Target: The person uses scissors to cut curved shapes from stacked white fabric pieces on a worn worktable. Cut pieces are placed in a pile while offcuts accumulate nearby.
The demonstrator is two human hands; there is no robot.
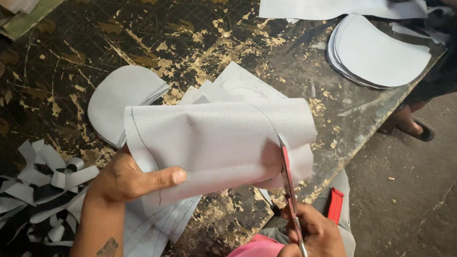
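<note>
Centre frame: left hand (131, 180) pinching curled grey fabric sheet (214, 141); right hand (317, 246) closing red-handled scissors (291, 193) along its marked curve. Cut grey half-rounds (378, 54) stacking upper right on worn table (136, 16); this piece partly cut.

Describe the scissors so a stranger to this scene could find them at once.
Start at the worn dark table and come to its near edge, where the left hand holds up a curled grey sheet. The scissors are in the right hand, blades biting into the sheet's right edge. They are the only metal tool there, with red along the blades.
</note>
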